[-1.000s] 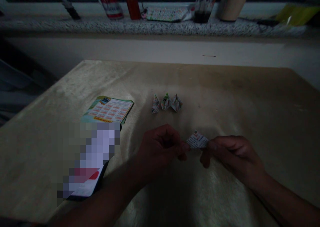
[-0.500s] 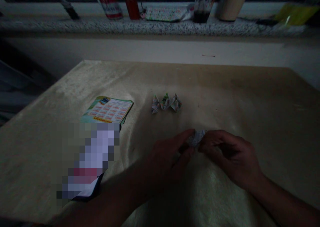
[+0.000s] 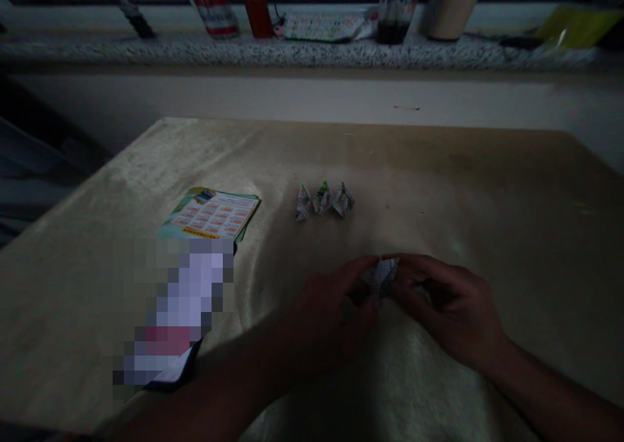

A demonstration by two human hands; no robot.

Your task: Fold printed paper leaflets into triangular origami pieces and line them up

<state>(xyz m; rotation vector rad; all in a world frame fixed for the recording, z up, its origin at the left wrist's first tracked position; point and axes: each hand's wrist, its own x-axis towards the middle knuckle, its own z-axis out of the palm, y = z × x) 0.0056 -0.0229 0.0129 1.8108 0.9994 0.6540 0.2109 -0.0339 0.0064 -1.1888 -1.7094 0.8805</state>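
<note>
Between my two hands is a small folded piece of printed paper (image 3: 383, 275), held a little above the table (image 3: 468, 188). My left hand (image 3: 336, 305) pinches its left side between thumb and fingers. From the other side, my right hand (image 3: 448, 302) has its fingertips closed on the paper's right edge. Beyond my hands, three small folded paper shapes stand in a row: a left one (image 3: 303, 203), a middle one (image 3: 322, 198) and a right one (image 3: 344, 201). They carry print with touches of green.
Left of my arms lie a stack of printed cards (image 3: 214, 213) and a phone (image 3: 182, 318) with a blurred screen. Behind the table, a stone ledge (image 3: 312, 55) bears a red can (image 3: 212, 3), a red jar (image 3: 258, 13), a cup with dark liquid (image 3: 394, 23) and a beige cylinder (image 3: 453, 10).
The paper in my fingers has turned slightly and shows more of its face. My right fingers have shifted a little along its edge. The three folded shapes have stayed put.
</note>
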